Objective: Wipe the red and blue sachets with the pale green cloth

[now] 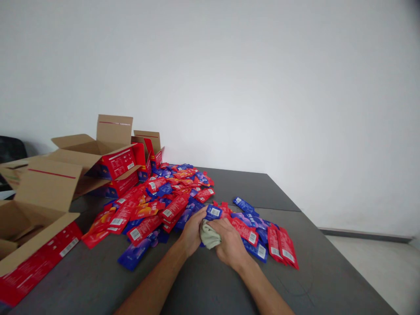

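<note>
Both hands meet near the middle of the table. My left hand [191, 231] is closed on a blue pouch [214, 212], whose barcode end shows above the fingers. In my right hand [229, 240] is a crumpled pale green cloth [210, 235], bunched between the two hands against the pouch. The lower part of that pouch is hidden by the cloth and fingers. Just right of my right hand lies a small group of red and blue pouches, among them a red pouch [244, 230]. To the left, a large heap of red and blue pouches [144, 210] spreads over the table.
Open red cardboard boxes stand along the left, one box [42, 258] near and another box [121, 164] farther back, their brown flaps sticking out. The dark table [315, 280] ends at a right edge above a pale floor. A white wall [229, 87] rises behind.
</note>
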`<state>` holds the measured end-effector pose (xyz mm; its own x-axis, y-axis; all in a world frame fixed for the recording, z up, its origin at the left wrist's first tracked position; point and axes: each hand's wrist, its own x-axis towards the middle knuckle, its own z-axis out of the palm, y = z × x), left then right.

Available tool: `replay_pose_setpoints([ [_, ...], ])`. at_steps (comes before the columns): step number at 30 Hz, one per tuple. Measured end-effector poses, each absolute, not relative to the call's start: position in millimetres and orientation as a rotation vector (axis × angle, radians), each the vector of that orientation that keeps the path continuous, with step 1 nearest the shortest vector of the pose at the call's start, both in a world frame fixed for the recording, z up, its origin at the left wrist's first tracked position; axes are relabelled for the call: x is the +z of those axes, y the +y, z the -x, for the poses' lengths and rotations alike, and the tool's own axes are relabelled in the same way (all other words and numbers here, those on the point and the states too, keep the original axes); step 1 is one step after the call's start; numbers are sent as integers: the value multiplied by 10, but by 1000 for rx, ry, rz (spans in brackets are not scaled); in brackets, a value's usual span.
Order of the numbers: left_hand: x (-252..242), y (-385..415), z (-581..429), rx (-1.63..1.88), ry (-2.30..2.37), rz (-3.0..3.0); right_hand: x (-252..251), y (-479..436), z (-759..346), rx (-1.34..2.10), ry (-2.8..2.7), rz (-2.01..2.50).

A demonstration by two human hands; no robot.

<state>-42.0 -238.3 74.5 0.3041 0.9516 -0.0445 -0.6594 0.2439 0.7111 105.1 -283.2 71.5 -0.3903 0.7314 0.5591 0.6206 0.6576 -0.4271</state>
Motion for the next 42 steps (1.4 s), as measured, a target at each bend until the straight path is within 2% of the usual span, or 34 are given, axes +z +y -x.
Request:
replay_pose_setpoints([
  [8, 863, -2402, 562, 1052, 515, -822, 756, -2831, -1053, 206, -1896, 1015],
  [17, 967, -2305, 766, 1452, 935, -1378, 649, -2669, -1175, 166, -1779, 1205],
  [21, 916, -2162, 970, 1654, 1382, -1656, 678, -2599, -1289, 113, -1726, 1290],
  [25, 782, -2037, 1129, 1464, 2004, -1871, 677, -2550, -1414, 94, -1677, 1429],
  [28, 737, -2025, 1128, 1378, 2254, -1991, 631, -2513, -1479, 94, -1644, 1477],
  [31, 701, -2073, 967, 1340, 2154, -2159, 588, -2485, -1508, 80, -1610, 1488],
  [35, 537, -2168, 550, 1079, 1624, -2335, 589, -2484, -1496, 67, -1624, 1457],
  [42, 181, -2140, 207, 864, 1573, -2248, 596, -2491, -1448, 49, -1669, 1416],
])
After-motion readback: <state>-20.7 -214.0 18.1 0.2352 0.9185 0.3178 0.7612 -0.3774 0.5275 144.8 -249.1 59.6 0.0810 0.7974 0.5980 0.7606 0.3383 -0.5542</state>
